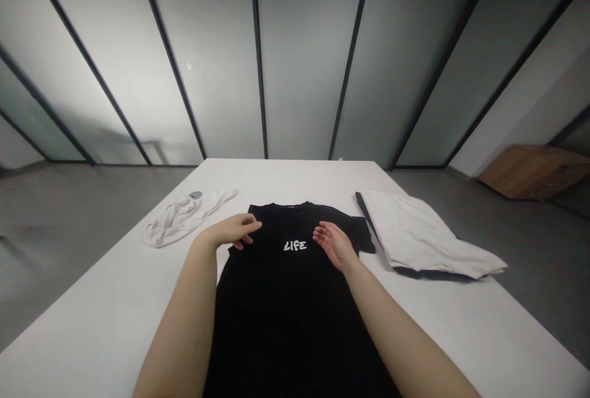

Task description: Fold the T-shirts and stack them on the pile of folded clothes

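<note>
A black T-shirt with white "LIFE" lettering lies spread front side up, its collar toward the far end and its short sleeves out to the sides. Above its left sleeve is my left hand, fingers loosely bent and apart, with nothing seen in them. My right hand hovers over the right part of the chest, palm turned inward and fingers stretched out, holding nothing. Whether either hand touches the cloth I cannot tell. The shirt's lower end runs out of the bottom of the view.
On the white table, a crumpled white garment lies at the left, beside a small grey round object. Folded white cloth rests over dark cloth at the right. Frosted glass panels stand behind; a wooden box-like piece is on the right.
</note>
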Tool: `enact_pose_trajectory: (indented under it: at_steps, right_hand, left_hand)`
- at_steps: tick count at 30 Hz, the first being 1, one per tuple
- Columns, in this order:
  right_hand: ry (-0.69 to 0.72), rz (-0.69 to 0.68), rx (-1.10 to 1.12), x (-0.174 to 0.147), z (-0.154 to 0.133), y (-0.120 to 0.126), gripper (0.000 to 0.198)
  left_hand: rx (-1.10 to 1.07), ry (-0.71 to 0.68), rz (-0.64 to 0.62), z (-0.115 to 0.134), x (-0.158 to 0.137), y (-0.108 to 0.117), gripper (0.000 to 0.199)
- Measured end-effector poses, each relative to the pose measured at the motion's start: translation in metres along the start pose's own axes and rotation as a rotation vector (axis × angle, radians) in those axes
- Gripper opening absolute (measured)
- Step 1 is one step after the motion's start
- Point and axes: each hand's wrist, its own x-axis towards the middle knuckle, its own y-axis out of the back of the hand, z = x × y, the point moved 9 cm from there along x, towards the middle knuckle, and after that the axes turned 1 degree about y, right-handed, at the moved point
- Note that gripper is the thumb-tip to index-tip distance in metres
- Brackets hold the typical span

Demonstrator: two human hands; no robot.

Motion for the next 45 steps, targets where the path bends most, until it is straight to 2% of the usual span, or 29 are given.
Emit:
enact_pose_trajectory:
  at_steps: [2,6,8,13,17,20,23,26,30,33,36,38,40,42,45]
  right_hand:
    - [0.011,0.0,-0.012,0.0,0.0,0.0,0.028]
    - [0.024,-0.006,-0.042,0.001,-0.001,0.0,0.032]
    - [0.025,-0.013,-0.057,0.001,0.0,-0.001,0.033]
    - [0.029,-0.011,-0.071,0.001,0.0,-0.001,0.034]
    - [0.032,-0.021,-0.082,0.0,0.0,-0.002,0.033]
    - [0.033,-0.023,-0.087,0.0,0.0,-0.003,0.033]
    - [0.03,-0.019,-0.09,0.0,0.001,-0.003,0.034]
    - [0.029,-0.015,-0.084,0.0,0.001,-0.003,0.037]
    - [0.042,-0.023,-0.083,0.001,0.001,-0.003,0.037]
    - [0.05,-0.034,-0.099,0.001,0.002,-0.003,0.035]
    - [0.058,-0.043,-0.119,0.002,0.003,-0.003,0.036]
    - [0.061,-0.047,-0.145,0.002,0.003,-0.004,0.037]
    - [0.064,-0.051,-0.188,0.001,0.003,-0.006,0.037]
    - [0.074,-0.054,-0.247,-0.001,0.003,-0.008,0.035]
    - [0.112,-0.071,-0.353,-0.004,0.001,-0.014,0.03]
  left_hand:
    - [0.042,-0.039,0.067,0.003,0.005,0.002,0.041]
    - [0.422,-0.058,0.363,-0.001,0.023,0.016,0.033]
    - [0.536,-0.027,0.423,-0.008,0.032,0.01,0.033]
    - [0.624,0.124,0.486,-0.037,0.047,-0.012,0.054]
    - [0.675,0.24,0.58,-0.054,0.046,-0.007,0.06]
    - [0.656,0.262,0.7,-0.052,0.04,0.004,0.058]
    - [0.652,0.137,0.801,-0.031,0.037,0.004,0.052]
    - [0.694,0.044,0.712,-0.02,0.049,-0.014,0.053]
    - [0.744,0.106,0.557,-0.034,0.065,-0.033,0.067]
    - [0.725,0.156,0.558,-0.045,0.067,-0.029,0.071]
    - [0.686,0.222,0.621,-0.049,0.06,-0.019,0.071]
    - [0.684,0.243,0.686,-0.044,0.053,-0.015,0.069]
    - [0.704,0.206,0.736,-0.031,0.049,-0.018,0.068]
    - [0.724,0.14,0.698,-0.021,0.052,-0.028,0.066]
    - [0.744,0.089,0.546,-0.02,0.062,-0.049,0.068]
